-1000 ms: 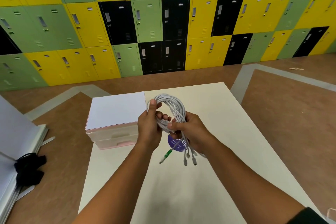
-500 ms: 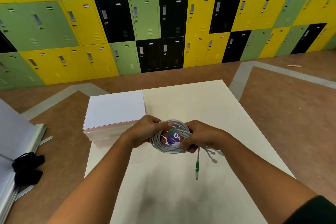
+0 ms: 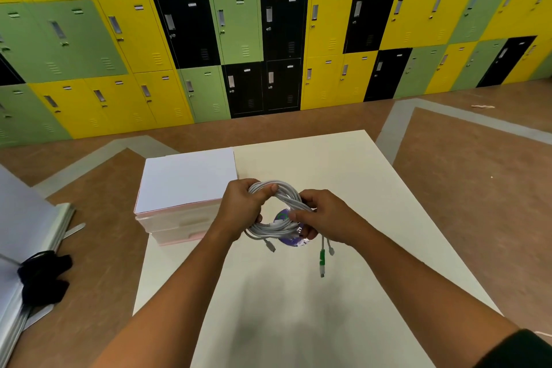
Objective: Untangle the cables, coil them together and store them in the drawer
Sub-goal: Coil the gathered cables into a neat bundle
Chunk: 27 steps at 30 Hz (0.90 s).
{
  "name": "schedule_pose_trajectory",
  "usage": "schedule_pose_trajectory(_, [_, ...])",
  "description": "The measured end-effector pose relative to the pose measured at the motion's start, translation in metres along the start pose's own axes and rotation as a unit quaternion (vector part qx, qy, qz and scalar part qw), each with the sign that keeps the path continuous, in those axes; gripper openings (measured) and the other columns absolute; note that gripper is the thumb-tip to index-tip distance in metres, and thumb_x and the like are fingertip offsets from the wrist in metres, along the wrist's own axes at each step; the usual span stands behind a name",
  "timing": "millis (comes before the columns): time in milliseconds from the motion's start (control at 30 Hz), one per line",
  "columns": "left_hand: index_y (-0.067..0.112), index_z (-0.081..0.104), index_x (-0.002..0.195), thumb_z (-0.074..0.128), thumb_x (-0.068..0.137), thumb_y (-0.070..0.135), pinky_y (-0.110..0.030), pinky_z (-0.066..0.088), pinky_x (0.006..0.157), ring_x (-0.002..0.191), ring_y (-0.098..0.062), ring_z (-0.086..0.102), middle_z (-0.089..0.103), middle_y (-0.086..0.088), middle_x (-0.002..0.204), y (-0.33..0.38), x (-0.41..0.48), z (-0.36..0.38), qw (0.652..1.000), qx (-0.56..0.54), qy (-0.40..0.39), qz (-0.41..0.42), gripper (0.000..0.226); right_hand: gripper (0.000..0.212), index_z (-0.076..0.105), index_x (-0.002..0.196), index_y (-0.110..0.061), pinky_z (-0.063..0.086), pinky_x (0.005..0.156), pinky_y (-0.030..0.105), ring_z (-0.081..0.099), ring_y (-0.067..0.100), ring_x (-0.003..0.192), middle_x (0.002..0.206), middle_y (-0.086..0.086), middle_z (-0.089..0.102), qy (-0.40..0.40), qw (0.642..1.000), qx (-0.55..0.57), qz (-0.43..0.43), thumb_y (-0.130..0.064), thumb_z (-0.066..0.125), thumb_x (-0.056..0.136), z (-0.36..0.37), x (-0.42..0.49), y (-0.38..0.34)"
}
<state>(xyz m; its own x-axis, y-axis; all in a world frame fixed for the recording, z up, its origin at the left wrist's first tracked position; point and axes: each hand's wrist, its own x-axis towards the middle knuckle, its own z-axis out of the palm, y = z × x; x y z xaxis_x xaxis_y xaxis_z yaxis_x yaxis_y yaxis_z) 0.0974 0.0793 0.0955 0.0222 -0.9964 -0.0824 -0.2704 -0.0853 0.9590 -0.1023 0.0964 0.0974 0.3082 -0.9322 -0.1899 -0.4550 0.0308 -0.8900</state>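
Drawer box (image 3: 185, 182) sits on table (image 3: 343, 164), back-left corner. Cable coil (image 3: 270, 228) is just right of it, w/ left hand (image 3: 242, 207) on its left & right hand (image 3: 330, 218) on its right.

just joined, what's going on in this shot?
A person holds a cable coil of pale grey cables in both hands, just above the cream table. The left hand grips the loop's left side and the right hand pinches its right side. Several plug ends dangle loose, including a green plug. The pink drawer unit to the left looks shut, so the coil is not yet stored.
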Motion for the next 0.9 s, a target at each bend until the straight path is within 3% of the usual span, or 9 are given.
schedule_pose_trajectory(133, [-0.001, 0.066, 0.079, 0.072, 0.089, 0.032, -0.034, 0.049, 0.049, 0.041, -0.020, 0.046, 0.046, -0.012, 0.057, -0.001, 0.002, 0.001, 1.000, -0.016, 0.020, -0.005, 0.035, 0.015, 0.066, 0.105, -0.018, 0.062, 0.069, 0.043, 0.071, 0.027, 0.068, 0.080, 0.003, 0.073, 0.018, 1.000, 0.018, -0.006, -0.024, 0.069, 0.091, 0.006, 0.003, 0.002])
schedule_pose_trajectory(267, [0.004, 0.069, 0.080, 0.072, 0.088, 0.033, -0.029, 0.048, 0.045, 0.043, -0.021, 0.047, 0.047, -0.012, 0.059, 0.001, 0.002, 0.000, 0.999, -0.006, 0.037, -0.007, 0.031, 0.048, 0.048, 0.131, -0.033, 0.050, 0.063, 0.021, 0.063, 0.009, 0.078, 0.093, -0.010, 0.063, 0.118, 0.985, -0.113, -0.057, -0.038, 0.070, 0.089, 0.010, 0.003, 0.008])
schedule_pose_trajectory(367, [0.005, 0.069, 0.079, 0.072, 0.089, 0.033, -0.029, 0.048, 0.046, 0.044, -0.021, 0.047, 0.048, -0.012, 0.059, 0.004, 0.003, -0.002, 0.999, -0.012, 0.042, -0.014, 0.030, 0.030, 0.058, 0.124, -0.018, 0.056, 0.061, 0.028, 0.066, 0.017, 0.080, 0.099, -0.002, 0.067, 0.203, 0.902, -0.308, -0.224, -0.032, 0.057, 0.098, 0.012, 0.003, 0.012])
schedule_pose_trajectory(467, [0.011, 0.072, 0.085, 0.072, 0.090, 0.029, -0.029, 0.047, 0.045, 0.043, -0.016, 0.047, 0.053, -0.002, 0.057, 0.010, 0.003, -0.001, 0.999, -0.018, 0.036, -0.001, 0.019, 0.024, 0.065, 0.107, -0.014, 0.043, 0.051, 0.020, 0.065, 0.020, 0.068, 0.087, 0.003, 0.066, 0.221, 0.823, -0.435, -0.292, -0.033, 0.060, 0.093, 0.003, 0.009, 0.014])
schedule_pose_trajectory(533, [0.016, 0.075, 0.096, 0.071, 0.091, 0.025, -0.028, 0.046, 0.044, 0.044, -0.009, 0.049, 0.058, 0.007, 0.062, 0.014, 0.002, -0.003, 0.999, -0.024, 0.023, 0.021, 0.011, 0.029, 0.064, 0.101, -0.016, 0.038, 0.054, 0.020, 0.061, 0.019, 0.067, 0.087, -0.001, 0.065, 0.207, 0.847, -0.417, -0.257, -0.040, 0.047, 0.099, -0.005, 0.011, 0.005])
schedule_pose_trajectory(600, [0.019, 0.075, 0.100, 0.071, 0.091, 0.025, -0.028, 0.045, 0.044, 0.045, -0.007, 0.051, 0.062, 0.013, 0.063, 0.017, 0.000, -0.007, 0.999, -0.007, -0.008, 0.039, 0.011, 0.032, 0.060, 0.098, -0.020, 0.038, 0.058, 0.024, 0.057, 0.016, 0.069, 0.085, -0.008, 0.063, 0.149, 0.904, -0.354, -0.187, -0.042, 0.038, 0.103, -0.015, 0.012, -0.007])
schedule_pose_trajectory(700, [0.020, 0.076, 0.096, 0.080, 0.082, 0.028, -0.028, 0.045, 0.045, 0.049, -0.006, 0.053, 0.069, 0.006, 0.073, 0.021, -0.003, -0.012, 0.997, 0.012, -0.062, 0.043, 0.017, 0.027, 0.064, 0.090, -0.021, 0.042, 0.061, 0.029, 0.054, 0.009, 0.067, 0.071, -0.015, 0.057, 0.027, 0.973, -0.210, -0.089, -0.036, 0.046, 0.103, -0.028, 0.015, -0.023])
schedule_pose_trajectory(800, [0.017, 0.074, 0.097, 0.086, 0.075, 0.019, -0.016, 0.045, 0.049, 0.059, -0.004, 0.062, 0.072, 0.006, 0.079, 0.024, -0.007, -0.013, 0.993, 0.041, -0.089, 0.067, 0.025, 0.031, 0.068, 0.080, -0.014, 0.040, 0.051, 0.028, 0.043, 0.011, 0.050, 0.057, -0.008, 0.050, -0.030, 0.999, -0.043, -0.013, -0.029, 0.051, 0.101, -0.037, 0.014, -0.031])
schedule_pose_trajectory(900, [0.016, 0.074, 0.096, 0.086, 0.074, 0.014, -0.012, 0.046, 0.053, 0.066, -0.003, 0.066, 0.073, 0.008, 0.081, 0.026, -0.007, -0.013, 0.990, 0.069, -0.084, 0.086, 0.025, 0.032, 0.065, 0.079, -0.005, 0.027, 0.046, 0.024, 0.028, 0.013, 0.047, 0.053, -0.002, 0.038, -0.092, 0.992, 0.069, 0.051, -0.024, 0.051, 0.102, -0.041, 0.011, -0.035])
